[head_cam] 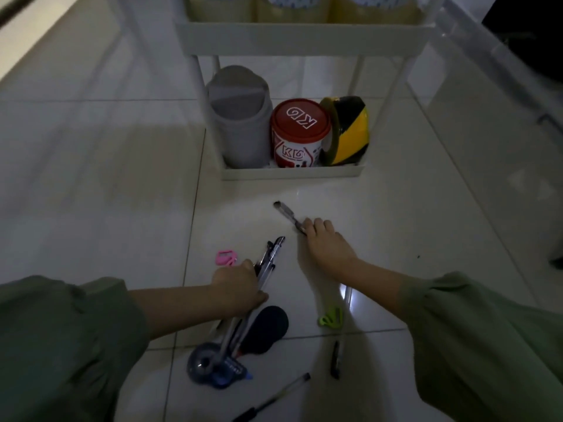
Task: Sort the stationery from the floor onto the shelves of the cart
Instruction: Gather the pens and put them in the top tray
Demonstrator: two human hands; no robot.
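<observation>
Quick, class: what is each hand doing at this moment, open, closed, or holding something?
Left hand: closed around a bundle of pens.
Right hand: fingers curled onto a pen on the floor, grasping its near end.

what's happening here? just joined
A person is gathering stationery off the tiled floor in front of a white cart. The left hand grips a bundle of pens; the right hand is reaching onto another pen lying on the tile. More pens, a correction tape dispenser and pink and green clips are on the floor. The cart's bottom shelf holds a grey bin, a red-lidded tub and striped tape.
</observation>
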